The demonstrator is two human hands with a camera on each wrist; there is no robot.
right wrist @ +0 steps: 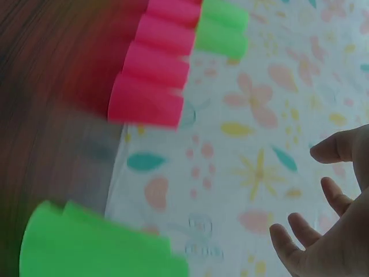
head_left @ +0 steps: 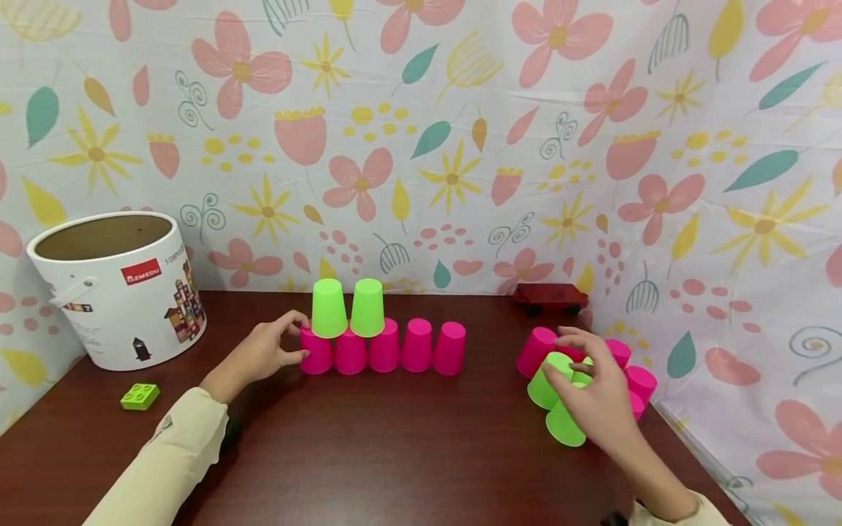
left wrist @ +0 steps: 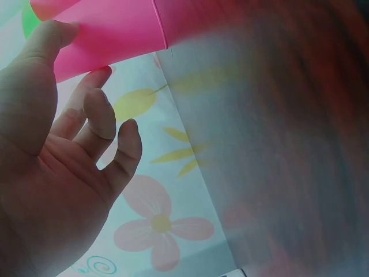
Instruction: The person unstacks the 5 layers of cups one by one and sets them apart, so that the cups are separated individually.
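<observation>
Several upside-down pink cups stand side by side in a row on the table. Two upside-down green cups, the left one (head_left: 328,308) and the right one (head_left: 368,307), sit on top at the row's left part. My left hand (head_left: 271,345) is at the row's left end, thumb and index finger pinching the sides of the outermost pink cup (left wrist: 115,34). On the right, my right hand (head_left: 601,394) hovers over a loose group of cups, its fingers spread and bent, holding nothing. Below it are green cups (head_left: 550,387), with a pink cup (head_left: 536,352) behind them; the hand partly hides this group.
A white bucket (head_left: 118,307) stands at the back left, with a green toy brick (head_left: 139,397) in front of it. A red toy car (head_left: 550,297) sits at the back right near the flowered cloth (head_left: 421,146), which borders the table (head_left: 368,453) behind and on the right.
</observation>
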